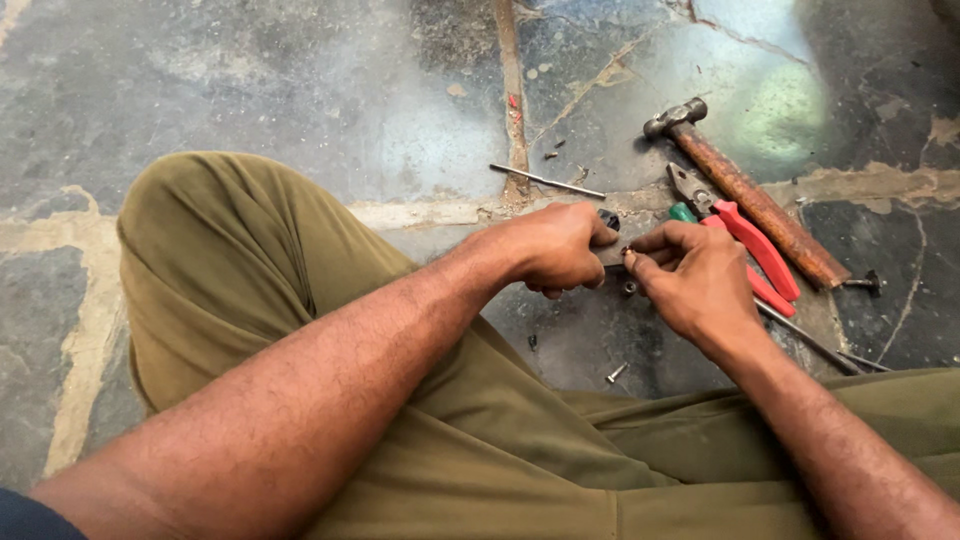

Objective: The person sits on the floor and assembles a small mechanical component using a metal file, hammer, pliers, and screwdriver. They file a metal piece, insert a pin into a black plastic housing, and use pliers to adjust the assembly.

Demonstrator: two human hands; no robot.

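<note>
We see a cracked stone floor [300, 90]. On it lie a hammer [745, 190], red pliers [745, 240], a thin rod [547, 181], a screw [616, 373] and a nut [630, 288].

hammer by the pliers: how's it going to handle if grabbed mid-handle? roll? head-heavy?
The hammer probably tips head-first when lifted mid-handle: its metal head sits at the far end of a long handle. It seems unlikely to roll far, since the head juts out crosswise. The handle looks worn and brownish, so likely not slippery. It lies against the red-handled pliers, which a push might nudge.
</note>
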